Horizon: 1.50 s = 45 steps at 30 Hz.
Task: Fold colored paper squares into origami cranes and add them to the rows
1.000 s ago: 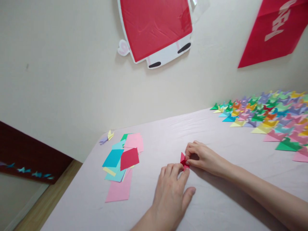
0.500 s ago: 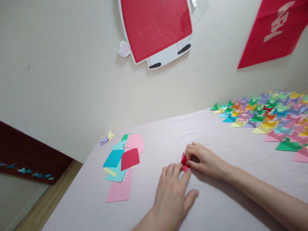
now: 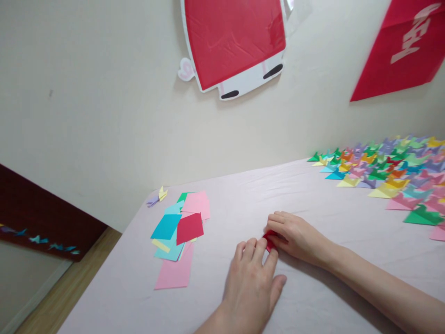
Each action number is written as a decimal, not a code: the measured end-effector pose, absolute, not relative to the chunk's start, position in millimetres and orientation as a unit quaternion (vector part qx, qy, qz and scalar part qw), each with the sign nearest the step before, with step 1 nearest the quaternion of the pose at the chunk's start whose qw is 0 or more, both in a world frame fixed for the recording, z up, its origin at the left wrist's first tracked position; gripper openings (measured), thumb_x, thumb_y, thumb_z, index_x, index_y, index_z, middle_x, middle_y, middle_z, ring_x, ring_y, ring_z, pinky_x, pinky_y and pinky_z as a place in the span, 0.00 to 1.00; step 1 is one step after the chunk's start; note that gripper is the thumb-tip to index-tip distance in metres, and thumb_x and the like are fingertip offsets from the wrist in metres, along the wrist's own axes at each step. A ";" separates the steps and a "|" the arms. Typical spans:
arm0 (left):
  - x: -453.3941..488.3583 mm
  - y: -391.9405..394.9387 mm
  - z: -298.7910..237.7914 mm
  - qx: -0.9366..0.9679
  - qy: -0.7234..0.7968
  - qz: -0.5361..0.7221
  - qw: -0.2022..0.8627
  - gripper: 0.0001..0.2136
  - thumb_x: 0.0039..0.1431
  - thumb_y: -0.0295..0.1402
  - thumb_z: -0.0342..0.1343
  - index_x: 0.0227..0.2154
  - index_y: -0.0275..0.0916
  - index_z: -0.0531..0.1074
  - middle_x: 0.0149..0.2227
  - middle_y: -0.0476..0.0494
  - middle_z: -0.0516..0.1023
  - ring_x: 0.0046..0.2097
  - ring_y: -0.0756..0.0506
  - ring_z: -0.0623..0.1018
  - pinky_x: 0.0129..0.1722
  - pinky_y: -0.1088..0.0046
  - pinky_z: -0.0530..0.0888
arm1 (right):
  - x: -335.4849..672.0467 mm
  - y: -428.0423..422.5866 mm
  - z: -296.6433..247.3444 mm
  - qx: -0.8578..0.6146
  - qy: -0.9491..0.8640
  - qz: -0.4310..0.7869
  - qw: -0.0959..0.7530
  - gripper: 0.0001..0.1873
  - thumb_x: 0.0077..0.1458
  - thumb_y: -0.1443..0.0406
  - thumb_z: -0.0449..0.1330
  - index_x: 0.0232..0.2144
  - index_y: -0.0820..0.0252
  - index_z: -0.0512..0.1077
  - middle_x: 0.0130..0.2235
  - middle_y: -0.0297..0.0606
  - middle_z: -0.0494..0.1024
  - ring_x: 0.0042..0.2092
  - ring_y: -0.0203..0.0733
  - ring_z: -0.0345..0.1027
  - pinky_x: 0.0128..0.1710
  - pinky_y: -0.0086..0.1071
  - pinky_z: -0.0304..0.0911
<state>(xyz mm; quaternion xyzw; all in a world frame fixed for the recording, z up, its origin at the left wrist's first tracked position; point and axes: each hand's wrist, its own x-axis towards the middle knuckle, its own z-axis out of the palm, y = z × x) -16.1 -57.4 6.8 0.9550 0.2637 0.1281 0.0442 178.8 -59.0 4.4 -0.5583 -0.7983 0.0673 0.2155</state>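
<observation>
A small folded piece of red paper [image 3: 269, 242] lies on the pale cloth-covered surface, mostly hidden between my hands. My right hand [image 3: 295, 236] is closed on it, with thumb and fingers pinching its right part. From the near left, my left hand [image 3: 252, 278] lies palm down, fingers stretched and thumb apart. Its index and middle fingertips touch the paper's near left edge. How the paper is folded beneath the fingers cannot be made out.
Left lie loose coloured sheets, with a red sheet [image 3: 189, 228] on top and a pink sheet [image 3: 174, 273] nearest. Two folded paper pieces [image 3: 158, 197] sit at the back left corner. Many folded paper figures [image 3: 392, 169] stand in rows at right. A wall [image 3: 139, 116] rises behind.
My right fingers have curled over the red paper, so less of it shows. My left hand has stayed nearly in place. The view has shifted slightly.
</observation>
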 end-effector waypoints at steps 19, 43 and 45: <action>-16.1 -64.2 -0.2 0.948 0.292 0.120 0.039 0.20 0.63 0.38 0.56 0.57 0.40 0.67 0.60 0.35 0.65 0.57 0.34 0.66 0.55 0.49 0.69 | 180.5 -59.3 13.3 -0.537 -0.760 0.218 0.295 0.10 0.53 0.74 0.53 0.30 0.58 0.72 0.33 0.35 0.76 0.35 0.40 0.68 0.39 0.32 0.62; -16.4 -63.1 -4.9 0.953 0.266 0.144 -0.006 0.20 0.68 0.41 0.49 0.58 0.37 0.67 0.60 0.43 0.69 0.56 0.36 0.69 0.54 0.55 0.68 | 187.3 -55.1 4.5 -0.561 -0.717 0.241 0.337 0.10 0.60 0.69 0.52 0.34 0.58 0.73 0.34 0.38 0.77 0.40 0.44 0.66 0.42 0.37 0.62; -16.3 -62.7 -5.1 0.953 0.266 0.142 -0.006 0.20 0.68 0.41 0.49 0.58 0.37 0.67 0.61 0.43 0.69 0.56 0.36 0.69 0.54 0.55 0.68 | 187.6 -54.4 3.4 -0.566 -0.712 0.241 0.338 0.10 0.60 0.70 0.52 0.34 0.57 0.73 0.34 0.38 0.77 0.40 0.44 0.66 0.42 0.37 0.61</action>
